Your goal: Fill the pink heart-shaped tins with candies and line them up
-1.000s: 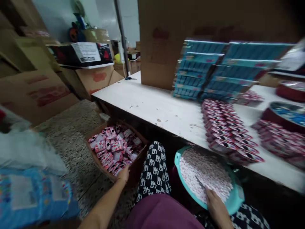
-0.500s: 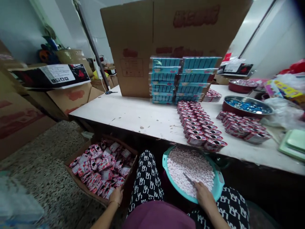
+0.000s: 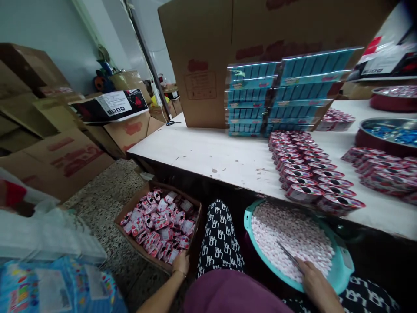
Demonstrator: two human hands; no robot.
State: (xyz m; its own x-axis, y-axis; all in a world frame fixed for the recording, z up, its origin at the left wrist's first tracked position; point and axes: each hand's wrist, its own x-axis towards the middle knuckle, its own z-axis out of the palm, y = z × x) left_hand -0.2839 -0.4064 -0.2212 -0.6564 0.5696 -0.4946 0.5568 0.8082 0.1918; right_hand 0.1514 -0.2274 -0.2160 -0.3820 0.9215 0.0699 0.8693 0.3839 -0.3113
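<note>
My left hand (image 3: 180, 262) is closed on the near rim of an open cardboard box (image 3: 127, 232) on the floor. Small pink-and-red printed packs (image 3: 161, 221) with dark round holes fill that box in a loose heap. In my right hand (image 3: 312, 276) is a thin metal tool (image 3: 287, 252), slim like tweezers, its tip over small white pellets (image 3: 276, 234). The pellets lie in a turquoise basin (image 3: 249, 221) by my right leg, partly under the table edge. My right fingertips are partly hidden by the back of the hand.
Rows of similar packs (image 3: 306, 191) stand on the white table (image 3: 208, 152). Behind them are stacked blue trays (image 3: 250, 95) against a large carton (image 3: 202, 56). Scissors (image 3: 172, 123) lie at the far left edge. Blue bags (image 3: 58, 287) sit at lower left.
My view has turned left, so the table, box and basin appear farther right. Both hands keep about the same places at the box rim and over the pellets.
</note>
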